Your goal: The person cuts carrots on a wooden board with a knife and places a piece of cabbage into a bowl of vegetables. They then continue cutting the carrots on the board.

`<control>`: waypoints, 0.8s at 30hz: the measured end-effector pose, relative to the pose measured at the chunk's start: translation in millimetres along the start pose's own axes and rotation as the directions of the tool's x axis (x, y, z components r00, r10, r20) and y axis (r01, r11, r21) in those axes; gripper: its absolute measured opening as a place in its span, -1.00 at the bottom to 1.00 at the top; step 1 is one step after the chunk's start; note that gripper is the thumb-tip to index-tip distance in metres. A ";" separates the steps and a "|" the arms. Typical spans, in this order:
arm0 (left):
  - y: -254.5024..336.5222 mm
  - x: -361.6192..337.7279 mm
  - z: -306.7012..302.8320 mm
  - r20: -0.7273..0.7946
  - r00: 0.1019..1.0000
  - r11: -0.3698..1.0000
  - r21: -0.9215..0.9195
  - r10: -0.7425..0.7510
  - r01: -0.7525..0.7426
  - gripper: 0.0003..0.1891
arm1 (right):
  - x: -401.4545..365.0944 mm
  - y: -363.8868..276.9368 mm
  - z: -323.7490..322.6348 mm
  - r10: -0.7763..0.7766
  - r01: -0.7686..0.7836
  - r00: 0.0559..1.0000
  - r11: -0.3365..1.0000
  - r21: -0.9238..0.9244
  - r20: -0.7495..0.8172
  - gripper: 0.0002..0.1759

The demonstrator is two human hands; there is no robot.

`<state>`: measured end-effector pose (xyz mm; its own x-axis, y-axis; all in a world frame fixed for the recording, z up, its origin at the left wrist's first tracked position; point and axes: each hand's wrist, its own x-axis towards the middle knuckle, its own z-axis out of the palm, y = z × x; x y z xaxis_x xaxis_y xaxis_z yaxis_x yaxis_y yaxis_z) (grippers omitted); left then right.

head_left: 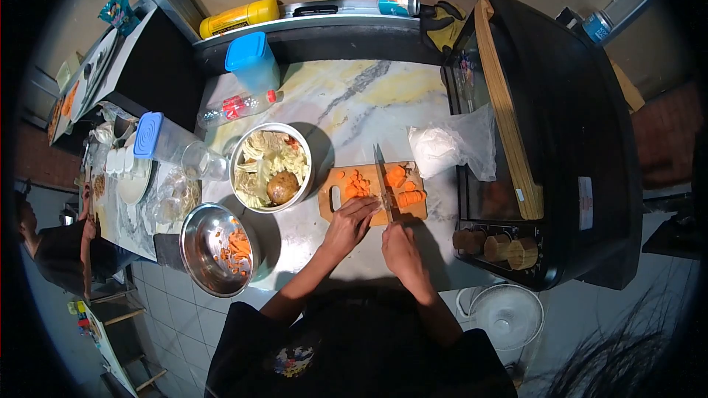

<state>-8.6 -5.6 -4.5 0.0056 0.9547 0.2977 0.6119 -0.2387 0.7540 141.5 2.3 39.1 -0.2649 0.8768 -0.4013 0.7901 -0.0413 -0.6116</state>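
Note:
A knife [382,177] is gripped by its handle in my right hand [403,249], its blade pointing away from me across the wooden cutting board [344,215]. My left hand [353,222] is closed at the board's near edge, fingertips bunched left of the blade. What they press on is mostly hidden; a small pale bit shows there. Chopped carrot pieces [358,185] lie left of the blade. To its right are more carrot chunks [396,175] and a row of carrot slices [411,197].
Left of the board stand a white bowl [234,177] of cabbage and a potato, and a steel bowl [193,269] with carrot peelings. A bag of white powder [435,149] sits beside the black oven [575,140]. Another person [63,258] is at far left.

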 end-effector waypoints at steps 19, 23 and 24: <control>-3.6 2.1 1.3 0.015 1.000 0.999 -0.051 -0.006 0.007 -0.79 | -3.6 -6.6 5.9 -0.018 0.018 0.999 1.000 -0.015 -0.043 -0.77; -4.1 2.1 1.4 0.021 0.999 1.000 -0.016 0.025 -0.025 -0.79 | -2.7 -1.5 12.4 -0.016 0.016 0.999 1.000 -0.019 -0.031 -0.75; -4.4 2.4 0.8 0.021 0.999 0.999 -0.017 0.035 -0.035 -0.79 | -3.9 1.5 16.9 -0.050 0.044 0.996 0.996 -0.078 -0.077 -0.75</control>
<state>-10.6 -2.1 -7.6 0.0437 0.9493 0.3114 0.5982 -0.2745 0.7529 134.3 -9.3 28.2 -0.2608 0.9121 -0.3162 0.8184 0.0351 -0.5736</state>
